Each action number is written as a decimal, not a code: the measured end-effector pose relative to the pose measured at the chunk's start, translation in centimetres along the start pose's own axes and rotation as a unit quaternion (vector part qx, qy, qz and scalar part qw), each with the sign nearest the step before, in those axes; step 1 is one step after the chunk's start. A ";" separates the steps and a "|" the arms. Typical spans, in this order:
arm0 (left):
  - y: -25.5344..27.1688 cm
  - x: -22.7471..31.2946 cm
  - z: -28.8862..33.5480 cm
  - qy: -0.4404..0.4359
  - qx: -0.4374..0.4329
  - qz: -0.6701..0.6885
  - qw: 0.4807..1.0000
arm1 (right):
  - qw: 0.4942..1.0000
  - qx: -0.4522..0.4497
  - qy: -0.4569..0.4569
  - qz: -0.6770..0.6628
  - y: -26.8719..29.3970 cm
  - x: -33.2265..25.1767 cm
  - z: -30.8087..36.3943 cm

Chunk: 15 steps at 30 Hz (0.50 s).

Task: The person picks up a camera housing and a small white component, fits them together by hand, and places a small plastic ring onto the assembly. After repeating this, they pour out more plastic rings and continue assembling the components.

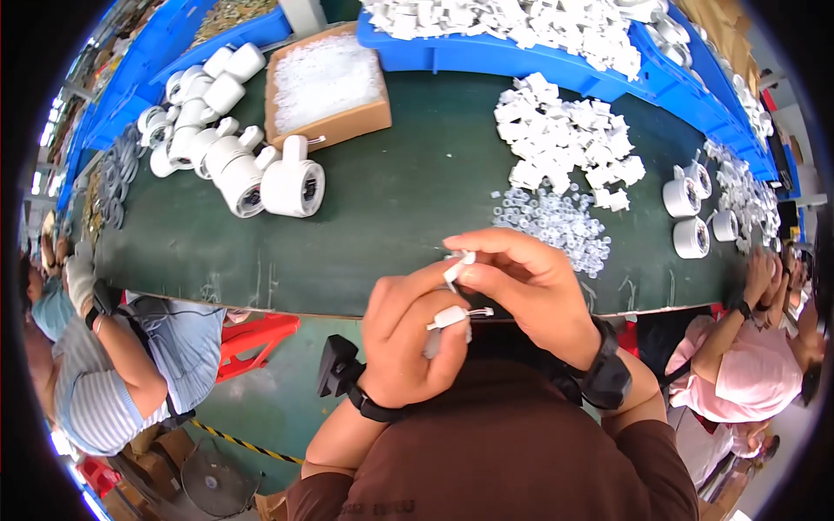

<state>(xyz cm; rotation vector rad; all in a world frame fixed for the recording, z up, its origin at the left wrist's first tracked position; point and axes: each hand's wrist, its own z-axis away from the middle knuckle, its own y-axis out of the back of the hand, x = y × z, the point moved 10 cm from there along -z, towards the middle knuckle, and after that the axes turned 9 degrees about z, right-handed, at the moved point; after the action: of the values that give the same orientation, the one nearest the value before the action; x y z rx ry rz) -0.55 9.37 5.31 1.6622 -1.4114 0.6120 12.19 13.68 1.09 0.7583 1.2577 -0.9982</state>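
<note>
Over the front edge of the green table, my two hands meet at a small white plastic piece (pixel 453 273). My right hand (pixel 532 291) pinches its upper end between thumb and forefinger. The fingers of my left hand (pixel 408 339) are curled, with the forefinger reaching to the same piece. A second white plastic part (pixel 447 318) with a thin prong sticks out of my left fist. Something pale and translucent shows lower in that palm, too covered to name. Just beyond my right hand lies a heap of small clear plastic rings (pixel 556 224), with a pile of white clips (pixel 560 130) behind it.
White round housings (pixel 294 187) cluster at the left beside a cardboard box (pixel 334 128) of tiny clear pieces. A blue bin (pixel 504 62) full of white parts runs along the back. More housings (pixel 691 237) stand at the right. Co-workers sit on both sides, one in stripes (pixel 113 382).
</note>
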 end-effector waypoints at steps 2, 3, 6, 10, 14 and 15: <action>0.5 0.2 0.3 -0.032 0.017 -0.066 0.997 | 0.998 -0.018 -0.001 -0.063 -1.1 0.1 -0.7; 0.7 0.0 0.5 -0.022 0.023 -0.075 0.997 | 0.995 -0.021 0.008 -0.092 -1.5 0.4 -0.9; 1.0 -0.5 0.6 0.016 0.036 -0.045 0.998 | 0.981 -0.021 -0.005 -0.195 -2.3 0.8 -1.1; 2.1 -2.0 1.3 0.100 0.090 -0.033 0.990 | 0.992 0.040 0.059 -0.100 -0.2 0.2 -0.9; 2.6 -3.7 1.6 0.146 0.141 -0.010 0.979 | 0.988 -0.040 0.108 0.106 -0.9 -0.9 0.8; 2.4 -3.3 1.2 0.132 0.127 -0.035 0.983 | 0.988 -0.048 0.109 0.099 -1.8 -0.7 0.7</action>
<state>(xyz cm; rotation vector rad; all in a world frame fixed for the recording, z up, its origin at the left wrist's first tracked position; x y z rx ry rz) -3.87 10.17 2.72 1.7428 -1.1162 0.9669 10.83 12.43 2.01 0.9152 1.3777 -0.7033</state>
